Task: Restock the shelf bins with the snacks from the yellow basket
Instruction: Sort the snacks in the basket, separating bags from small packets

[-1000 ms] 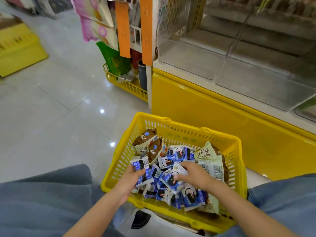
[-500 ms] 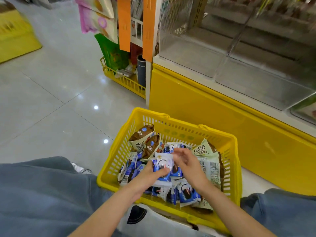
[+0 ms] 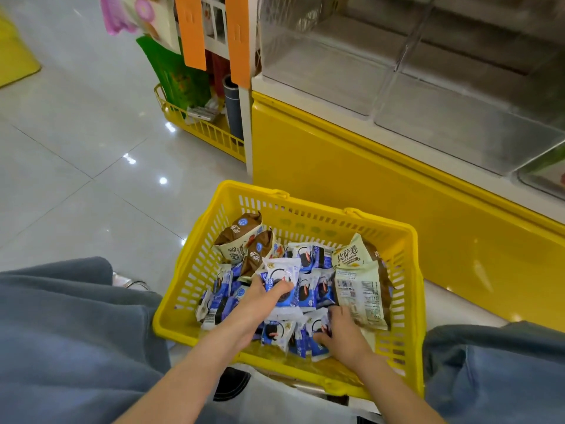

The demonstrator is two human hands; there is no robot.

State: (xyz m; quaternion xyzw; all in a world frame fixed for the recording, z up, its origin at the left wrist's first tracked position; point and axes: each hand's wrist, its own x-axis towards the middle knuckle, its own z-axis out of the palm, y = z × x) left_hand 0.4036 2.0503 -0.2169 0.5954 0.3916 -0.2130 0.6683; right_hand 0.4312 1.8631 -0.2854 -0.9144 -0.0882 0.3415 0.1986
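Since half a second ago the right hand (image 3: 342, 335) sits lower, pinching one of the loose packets (image 3: 276, 335) at the near side of the yellow basket (image 3: 305, 206). The left hand (image 3: 256, 304) grips a stack (image 3: 281, 276). Gathering continues while the shelf bins (image 3: 336, 68) stand unfilled.

Yellow slotted plastic basket (image 3: 195, 280), glossy film snack packets (image 3: 308, 289), shiny polished floor tiles (image 3: 76, 154), clear plastic bins (image 3: 336, 71).

One yellow basket (image 3: 318, 209) holds two brown snack bags (image 3: 238, 231), two pale green snack bags (image 3: 360, 289) and over a dozen small blue-and-white packets (image 3: 305, 289), too jumbled to count exactly.
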